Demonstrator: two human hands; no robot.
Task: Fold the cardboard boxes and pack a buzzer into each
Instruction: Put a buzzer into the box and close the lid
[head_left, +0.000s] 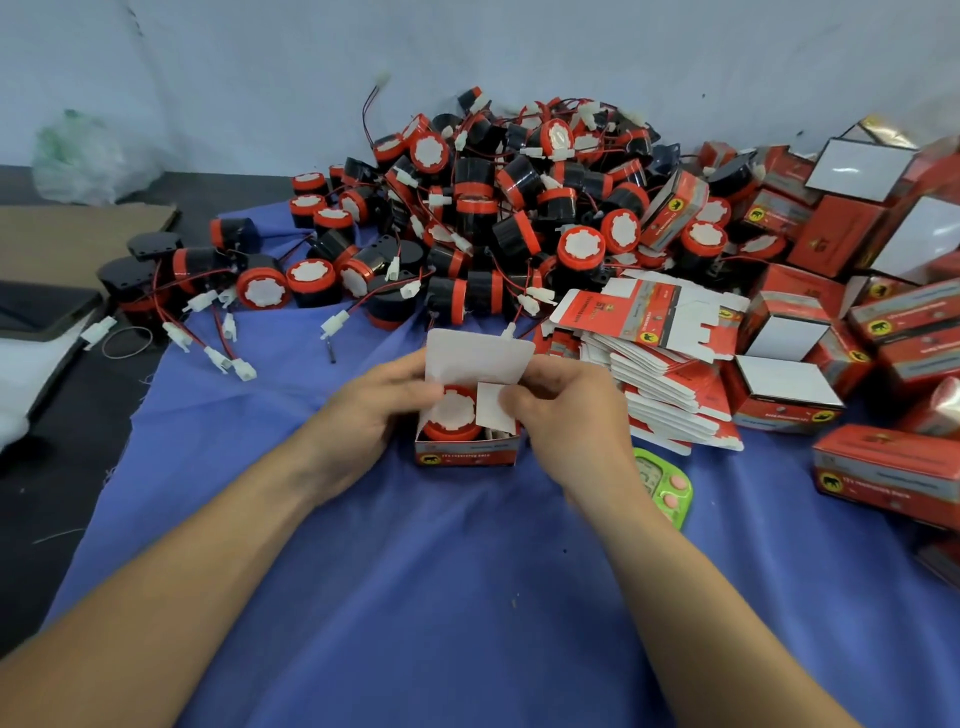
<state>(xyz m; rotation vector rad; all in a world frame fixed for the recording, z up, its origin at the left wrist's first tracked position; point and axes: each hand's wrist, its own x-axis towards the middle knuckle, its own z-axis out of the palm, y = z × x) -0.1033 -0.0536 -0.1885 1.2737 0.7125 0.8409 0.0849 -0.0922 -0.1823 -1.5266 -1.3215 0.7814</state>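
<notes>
A small red cardboard box (466, 451) stands on the blue cloth in the middle, its white lid flap (478, 356) raised. Inside it sits a red-and-black buzzer (453, 415) with a white face. My left hand (374, 410) grips the box's left side, thumb at the left flap. My right hand (566, 415) pinches the white right side flap (491, 410) over the buzzer. A big heap of loose buzzers (467, 208) with red wires lies behind. A stack of flat unfolded boxes (660, 374) lies just right of my right hand.
Packed and folded red boxes (857, 270) pile up along the right side. A green device with pink buttons (665, 488) lies under my right wrist. The blue cloth (415, 597) covers the table; brown cardboard (78, 234) and a plastic bag (83, 156) sit far left.
</notes>
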